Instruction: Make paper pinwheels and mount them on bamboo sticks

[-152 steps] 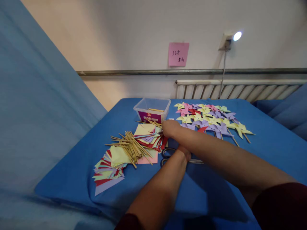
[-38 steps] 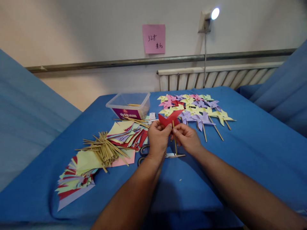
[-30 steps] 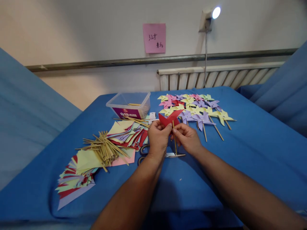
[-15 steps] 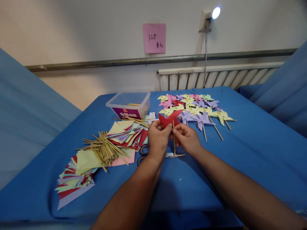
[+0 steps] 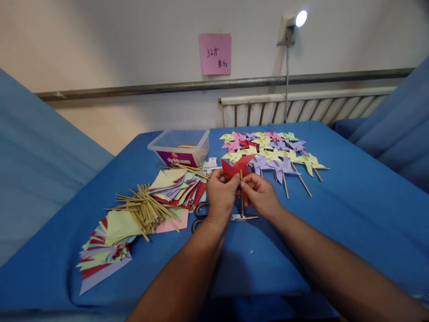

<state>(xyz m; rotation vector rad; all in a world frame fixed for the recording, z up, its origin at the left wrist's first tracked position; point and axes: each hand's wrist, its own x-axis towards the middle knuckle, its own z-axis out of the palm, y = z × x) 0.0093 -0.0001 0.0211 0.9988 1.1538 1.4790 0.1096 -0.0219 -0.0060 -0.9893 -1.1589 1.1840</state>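
Observation:
Between my two hands is a red paper pinwheel (image 5: 237, 166) with a thin wooden stick (image 5: 242, 203) upright against it. My left hand (image 5: 221, 192) is closed on the pinwheel's left side, its thumb beside the stick's upper part. The fingers of my right hand (image 5: 259, 190) pinch the stick just under the red paper. Where the paper meets the stick is partly covered by my fingertips. Beneath the hands lie scissors (image 5: 246, 218) with black handles, partly hidden by my left forearm.
Finished pinwheels (image 5: 283, 167) in several colours lie in rows at the back right. On the left are a pile of wooden sticks (image 5: 149, 208) and fanned coloured paper (image 5: 122, 226). A clear plastic box (image 5: 179, 147) stands behind them on the blue cloth (image 5: 335, 232).
The stick's lower end has shifted very slightly left. Both hands keep their grip in nearly the same place.

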